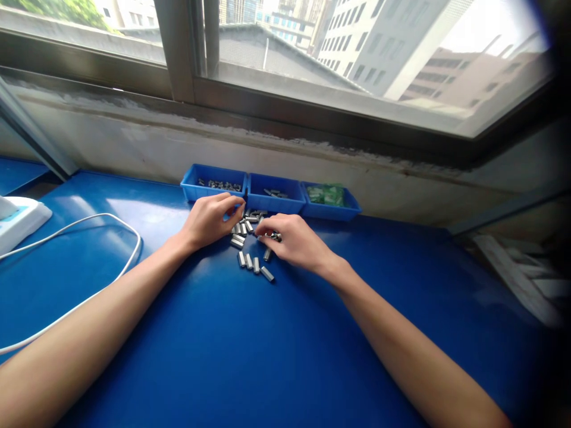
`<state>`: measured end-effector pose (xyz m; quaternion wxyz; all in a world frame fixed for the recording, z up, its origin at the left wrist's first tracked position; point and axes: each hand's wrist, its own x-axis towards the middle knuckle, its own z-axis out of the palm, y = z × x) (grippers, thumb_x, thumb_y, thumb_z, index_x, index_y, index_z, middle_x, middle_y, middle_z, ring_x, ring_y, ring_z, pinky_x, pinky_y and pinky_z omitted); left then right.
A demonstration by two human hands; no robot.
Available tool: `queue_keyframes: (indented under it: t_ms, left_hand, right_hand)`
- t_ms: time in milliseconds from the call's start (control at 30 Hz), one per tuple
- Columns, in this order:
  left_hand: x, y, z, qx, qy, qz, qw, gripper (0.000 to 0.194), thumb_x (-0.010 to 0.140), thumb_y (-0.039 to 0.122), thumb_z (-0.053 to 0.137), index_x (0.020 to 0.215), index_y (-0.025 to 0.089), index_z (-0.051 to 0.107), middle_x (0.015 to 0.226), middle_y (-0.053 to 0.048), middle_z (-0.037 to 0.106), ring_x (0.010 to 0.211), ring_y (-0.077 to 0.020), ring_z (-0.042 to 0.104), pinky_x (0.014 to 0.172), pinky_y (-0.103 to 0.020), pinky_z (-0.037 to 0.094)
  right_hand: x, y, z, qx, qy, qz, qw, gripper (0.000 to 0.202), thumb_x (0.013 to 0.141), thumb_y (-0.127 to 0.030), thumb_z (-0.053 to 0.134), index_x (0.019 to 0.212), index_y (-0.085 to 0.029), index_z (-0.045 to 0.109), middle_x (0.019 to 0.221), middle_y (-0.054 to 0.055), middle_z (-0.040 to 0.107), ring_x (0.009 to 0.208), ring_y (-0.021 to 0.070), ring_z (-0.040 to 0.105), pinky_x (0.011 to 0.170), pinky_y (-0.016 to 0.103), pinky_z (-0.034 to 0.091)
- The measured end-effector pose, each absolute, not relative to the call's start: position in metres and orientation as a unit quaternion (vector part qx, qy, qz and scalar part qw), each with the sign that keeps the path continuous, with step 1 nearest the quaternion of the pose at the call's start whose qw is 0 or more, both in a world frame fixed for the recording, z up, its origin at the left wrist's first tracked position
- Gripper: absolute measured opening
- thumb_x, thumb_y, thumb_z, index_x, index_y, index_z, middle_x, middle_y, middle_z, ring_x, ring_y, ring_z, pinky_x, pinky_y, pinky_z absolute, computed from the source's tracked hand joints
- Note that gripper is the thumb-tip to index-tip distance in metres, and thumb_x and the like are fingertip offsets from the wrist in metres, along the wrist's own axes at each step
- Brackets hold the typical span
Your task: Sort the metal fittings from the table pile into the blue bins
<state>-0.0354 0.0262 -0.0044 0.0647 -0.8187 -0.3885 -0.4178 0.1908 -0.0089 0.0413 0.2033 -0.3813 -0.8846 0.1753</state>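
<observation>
Several short silver metal pieces, shaped like hexagonal standoffs, lie on the blue tabletop between and in front of my hands. On the left side of this pile, my left hand is closed, thumb and fingers curled together close to the metal pieces; what they hold, if anything, is hidden. My right hand hovers at the pile's right edge with its fingertips drawn into a pinch. Whether a small piece sits between them is too small to tell. Some metal pieces are partly covered by this hand.
Three joined blue bins stand behind the pile: the left bin holds small metal parts, the middle bin a few metal pieces, the right bin green bagged items. A white cable and white power strip lie left. A window frame rises behind.
</observation>
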Motion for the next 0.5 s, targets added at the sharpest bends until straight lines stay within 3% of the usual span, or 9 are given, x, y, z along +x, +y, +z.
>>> queue_keyframes:
  t_ms: [200,333,500]
  left_hand:
    - [-0.033,0.022,-0.004,-0.831,-0.373,-0.411,0.024,0.017,0.091,0.022,0.061,0.1,0.017,0.073,0.075,0.0,0.068,0.058,-0.0108,0.056,0.061,-0.024,0.043]
    - [-0.03,0.019,-0.003,-0.838,-0.36,-0.41,0.0,0.021,0.091,0.023,0.062,0.107,0.018,0.072,0.075,0.0,0.068,0.058,-0.0102,0.056,0.062,-0.022,0.045]
    - [-0.026,0.016,-0.001,-0.84,-0.346,-0.418,-0.004,0.023,0.091,0.027,0.064,0.111,0.017,0.072,0.074,0.001,0.068,0.057,-0.0096,0.055,0.061,-0.022,0.045]
  right_hand:
    - [0.192,-0.001,0.039,-0.422,-0.722,0.414,0.359,0.007,0.077,-0.019,0.074,0.084,-0.017,0.074,0.086,0.004,0.076,0.08,0.0181,0.071,0.076,0.028,0.054]
    - [0.193,0.004,0.035,-0.43,-0.55,0.562,0.445,0.03,0.063,-0.027,0.09,0.085,-0.017,0.073,0.085,0.003,0.076,0.082,0.0159,0.072,0.078,0.026,0.055]
    - [0.191,0.005,0.032,-0.419,-0.408,0.66,0.471,0.037,0.057,-0.025,0.095,0.084,-0.017,0.071,0.081,0.003,0.076,0.082,0.0136,0.074,0.079,0.022,0.057]
